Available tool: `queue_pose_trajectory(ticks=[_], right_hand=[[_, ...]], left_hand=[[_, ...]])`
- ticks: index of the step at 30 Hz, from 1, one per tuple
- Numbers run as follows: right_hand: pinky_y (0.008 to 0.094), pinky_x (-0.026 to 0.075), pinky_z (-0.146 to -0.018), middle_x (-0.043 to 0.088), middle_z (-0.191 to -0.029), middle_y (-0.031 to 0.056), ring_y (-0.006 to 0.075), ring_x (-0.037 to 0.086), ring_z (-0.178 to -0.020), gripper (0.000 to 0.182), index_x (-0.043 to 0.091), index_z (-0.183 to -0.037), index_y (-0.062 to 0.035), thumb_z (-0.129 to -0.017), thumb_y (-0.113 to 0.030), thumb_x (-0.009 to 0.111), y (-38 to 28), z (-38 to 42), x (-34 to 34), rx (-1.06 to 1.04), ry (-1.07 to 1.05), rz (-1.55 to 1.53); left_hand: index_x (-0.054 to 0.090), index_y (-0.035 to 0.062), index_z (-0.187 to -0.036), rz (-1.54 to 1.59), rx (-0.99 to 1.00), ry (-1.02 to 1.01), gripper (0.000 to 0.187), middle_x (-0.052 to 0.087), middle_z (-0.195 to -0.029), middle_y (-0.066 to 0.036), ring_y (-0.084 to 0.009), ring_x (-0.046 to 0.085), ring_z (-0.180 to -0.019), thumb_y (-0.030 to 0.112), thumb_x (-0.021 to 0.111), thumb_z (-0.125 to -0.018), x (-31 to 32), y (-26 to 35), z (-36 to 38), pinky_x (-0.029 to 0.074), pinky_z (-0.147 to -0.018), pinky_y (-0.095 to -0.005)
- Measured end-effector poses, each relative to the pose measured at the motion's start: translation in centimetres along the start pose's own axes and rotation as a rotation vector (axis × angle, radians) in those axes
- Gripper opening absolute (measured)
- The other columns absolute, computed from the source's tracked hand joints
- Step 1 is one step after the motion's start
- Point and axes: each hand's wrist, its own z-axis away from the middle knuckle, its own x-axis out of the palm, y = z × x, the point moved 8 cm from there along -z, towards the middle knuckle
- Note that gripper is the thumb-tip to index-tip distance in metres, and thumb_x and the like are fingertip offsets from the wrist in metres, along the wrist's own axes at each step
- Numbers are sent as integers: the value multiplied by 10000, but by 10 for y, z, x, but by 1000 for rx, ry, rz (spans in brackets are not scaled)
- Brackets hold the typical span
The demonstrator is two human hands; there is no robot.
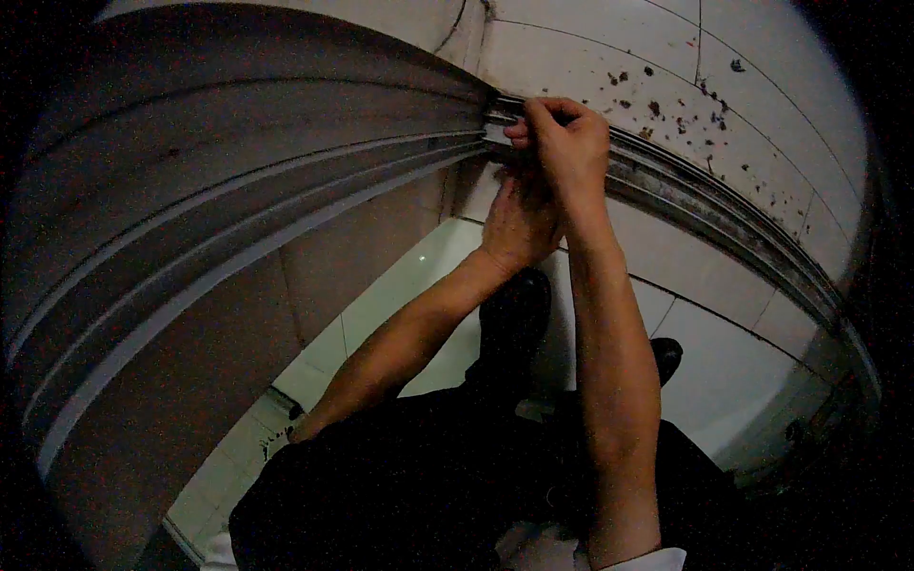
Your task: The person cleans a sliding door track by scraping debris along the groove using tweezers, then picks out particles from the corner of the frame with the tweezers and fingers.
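My right hand (576, 152) is at the corner where a vertical metal frame (190, 226) meets a dirty floor track (724, 205). Its thumb and fingers are bent together in a pinch over the track's end, and what they hold, if anything, is hidden. Just below it, my left hand (519, 224) reaches up to the near side of the track. The left fingers are in shadow and partly covered by my right wrist, so their grip does not show. A small pale metal piece (495, 133) shows at the corner beside my right fingers.
Dark crumbs of debris (657, 109) lie scattered on the white tiles (609, 29) beyond the track. A large grey panel (257, 57) rises on the left. My dark shoes (519, 309) stand on the near tiles. The edges of view are very dark.
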Motion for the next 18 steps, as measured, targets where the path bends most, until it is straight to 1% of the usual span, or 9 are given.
queue_pose_trajectory(ticks=[1, 4, 5, 7, 10, 11, 14, 15, 18], right_hand=[[279, 602, -658, 740, -797, 133, 186, 749, -733, 203, 708, -983, 80, -981, -121, 676, 0, 0, 1, 7, -7, -23], [275, 598, -659, 741, -821, 137, 186, 747, -741, 196, 708, -986, 75, -979, -119, 681, 2, 1, 1, 32, -18, -68], [273, 597, -661, 742, -832, 138, 186, 747, -746, 194, 709, -989, 73, -978, -120, 684, 2, 2, 1, 43, -21, -81], [271, 594, -671, 746, -860, 140, 187, 748, -753, 191, 712, -1006, 65, -978, -122, 689, -2, 8, -7, 109, -2, -252], [271, 593, -692, 747, -887, 135, 189, 750, -768, 205, 717, -1042, 58, -980, -137, 701, -6, 16, -31, 137, 36, -423], [272, 592, -701, 747, -894, 132, 190, 751, -773, 213, 719, -1056, 56, -981, -144, 705, -5, 15, -42, 131, 50, -468], [298, 590, -686, 775, -880, 142, 195, 751, -735, 266, 726, -1040, 85, -956, -167, 725, -18, 8, -88, -244, 269, 117], [302, 588, -693, 768, -861, 126, 190, 754, -744, 270, 730, -1053, 82, -958, -171, 728, -28, 11, -90, -315, 302, 327], [306, 593, -706, 770, -864, 118, 197, 765, -761, 263, 738, -1055, 64, -961, -182, 726, -23, 17, -95, -176, 249, 58]], left_hand=[[511, 38, -1418, 3, -9, -27, 642, 541, -1409, -237, -428, 504, -1278, 398, 635, -901, 2, -1, 0, 388, -1101, -514], [537, 24, -1408, -7, 64, 71, 641, 557, -1401, -243, -451, 512, -1277, 379, 655, -888, 0, 1, -1, 395, -1100, -533], [530, 23, -1413, 65, 44, 107, 629, 513, -1449, -237, -445, 471, -1328, 341, 658, -887, -1, 0, 2, 372, -1123, -549], [515, 21, -1424, 212, 0, 177, 610, 426, -1545, -227, -434, 389, -1431, 265, 664, -885, -16, 4, 5, 326, -1168, -582], [493, 5, -1454, 100, 48, 189, 623, 365, -1620, -216, -400, 338, -1502, 262, 649, -909, -14, 7, 3, 305, -1200, -572], [450, 1, -1507, 59, 56, 144, 650, 317, -1665, -193, -364, 291, -1548, 248, 626, -932, -9, 4, 4, 270, -1232, -548], [402, 18, -1553, 29, 52, 141, 690, 324, -1665, -179, -340, 303, -1547, 233, 618, -934, -13, 6, 4, 266, -1239, -531], [397, 17, -1557, 46, 43, 142, 696, 326, -1665, -179, -358, 299, -1546, 227, 618, -931, -14, 7, 5, 252, -1246, -537], [373, 21, -1575, 52, 31, 132, 722, 308, -1673, -176, -394, 275, -1550, 227, 624, -930, -15, 10, 6, 219, -1263, -545]])
